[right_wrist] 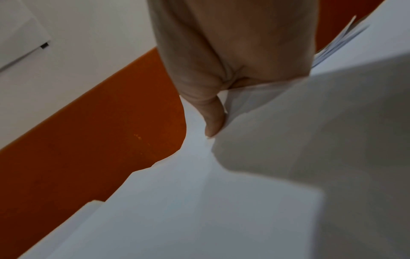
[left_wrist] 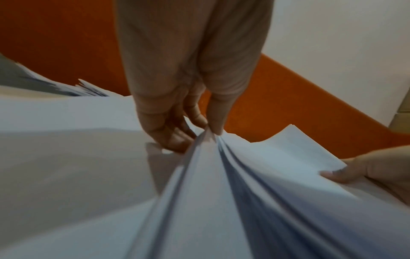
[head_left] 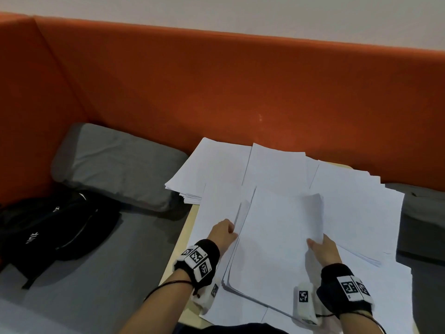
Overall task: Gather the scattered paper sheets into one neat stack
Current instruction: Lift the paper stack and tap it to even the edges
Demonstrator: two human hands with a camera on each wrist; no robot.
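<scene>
A bundle of white paper sheets (head_left: 272, 235) lies curved between my two hands over a small table covered with more loose sheets (head_left: 356, 213). My left hand (head_left: 225, 233) grips the bundle's left edge, fingers curled round it (left_wrist: 193, 129). My right hand (head_left: 321, 245) holds the right edge, thumb on top (right_wrist: 214, 121) and the edge bent upward (head_left: 314, 213). A separate pile of sheets (head_left: 212, 165) lies fanned at the table's far left corner. Further sheets (head_left: 277, 162) spread toward the back.
An orange padded backrest (head_left: 216, 88) rises behind the table. A grey cushion (head_left: 113, 165) lies on the grey seat at left, with a black bag (head_left: 48, 232) in front of it. The light wooden table edge (head_left: 183, 239) shows left of the papers. Another grey seat (head_left: 421, 213) sits at right.
</scene>
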